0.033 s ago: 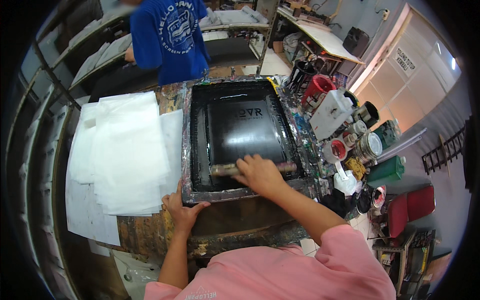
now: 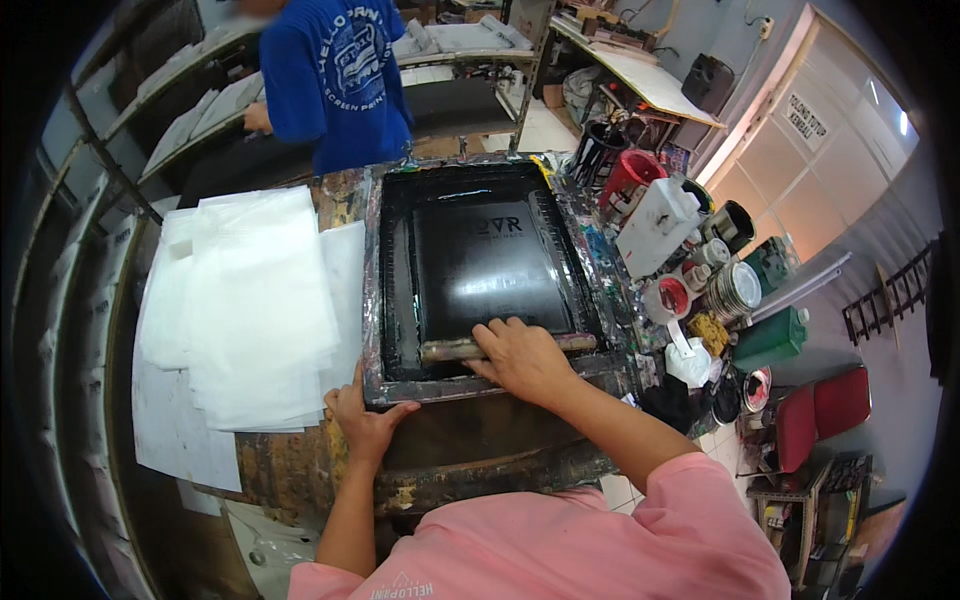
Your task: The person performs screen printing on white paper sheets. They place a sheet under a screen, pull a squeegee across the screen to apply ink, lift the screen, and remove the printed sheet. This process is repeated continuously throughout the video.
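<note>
A screen printing frame [image 2: 374,300] with a dark mesh [image 2: 480,270] and black ink round its inner edges lies flat on the paint-stained table [image 2: 280,465]. Across the near part of the mesh rests a squeegee [image 2: 455,350] with a stained, light-coloured handle. My right hand [image 2: 525,360] grips it from above near its middle, covering part of it. Dark lettering shows at the far end of the mesh. At the frame's near left corner, my left hand [image 2: 365,420] braces against the edges, thumb and forefinger spread apart.
Stacked white sheets [image 2: 255,300] lie left of the frame. Along the right stand a white jug [image 2: 655,225], a red bucket [image 2: 632,180], a green jug [image 2: 775,340] and several cans. Beyond the table, a person in a blue shirt [image 2: 345,90] stands by racks [image 2: 450,60].
My right hand and the squeegee have shifted slightly toward me over the mesh. My left hand stays at the corner. The other person's hand has moved a little left.
</note>
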`<state>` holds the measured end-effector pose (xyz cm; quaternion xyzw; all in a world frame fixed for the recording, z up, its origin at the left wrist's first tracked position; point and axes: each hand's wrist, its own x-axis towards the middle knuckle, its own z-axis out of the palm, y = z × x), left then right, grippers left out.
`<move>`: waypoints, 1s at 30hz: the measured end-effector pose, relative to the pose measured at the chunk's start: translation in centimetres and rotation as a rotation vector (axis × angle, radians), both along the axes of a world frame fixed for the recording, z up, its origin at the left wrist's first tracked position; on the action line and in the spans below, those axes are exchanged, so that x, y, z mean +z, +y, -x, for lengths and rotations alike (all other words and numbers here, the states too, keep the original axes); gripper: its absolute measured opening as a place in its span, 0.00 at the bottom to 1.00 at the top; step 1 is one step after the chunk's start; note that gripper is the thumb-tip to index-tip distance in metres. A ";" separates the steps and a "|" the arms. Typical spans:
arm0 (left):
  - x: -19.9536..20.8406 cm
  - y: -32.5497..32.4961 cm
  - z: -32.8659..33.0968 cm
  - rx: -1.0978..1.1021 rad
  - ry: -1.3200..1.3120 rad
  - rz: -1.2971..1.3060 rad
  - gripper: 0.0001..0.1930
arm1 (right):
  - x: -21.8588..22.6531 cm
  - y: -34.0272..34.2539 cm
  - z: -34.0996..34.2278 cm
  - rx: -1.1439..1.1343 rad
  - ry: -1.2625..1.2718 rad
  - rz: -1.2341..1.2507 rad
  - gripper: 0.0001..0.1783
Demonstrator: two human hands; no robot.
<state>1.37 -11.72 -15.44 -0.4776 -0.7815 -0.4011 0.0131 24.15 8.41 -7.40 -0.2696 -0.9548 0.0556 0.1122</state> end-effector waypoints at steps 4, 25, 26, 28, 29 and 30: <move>5.3 2.6 -1.3 -0.028 -0.361 -0.332 0.54 | 9.3 -1.3 -0.5 0.078 0.112 -0.044 0.21; -1.8 34.7 12.2 -0.250 0.341 -0.261 0.11 | 27.5 11.9 7.5 -0.020 0.437 -0.456 0.28; -1.0 34.5 12.3 -0.270 0.292 -0.288 0.10 | 27.8 11.9 7.6 -0.026 0.426 -0.439 0.28; 1.2 33.4 12.8 -0.359 0.170 -0.289 0.09 | 28.1 11.9 7.8 -0.046 0.387 -0.362 0.28; 2.3 32.5 13.1 -0.312 0.158 -0.284 0.09 | 28.0 12.0 8.0 -0.045 0.389 -0.339 0.28; 3.7 31.7 14.1 -0.304 0.129 -0.247 0.09 | 28.1 12.0 8.1 -0.044 0.387 -0.304 0.28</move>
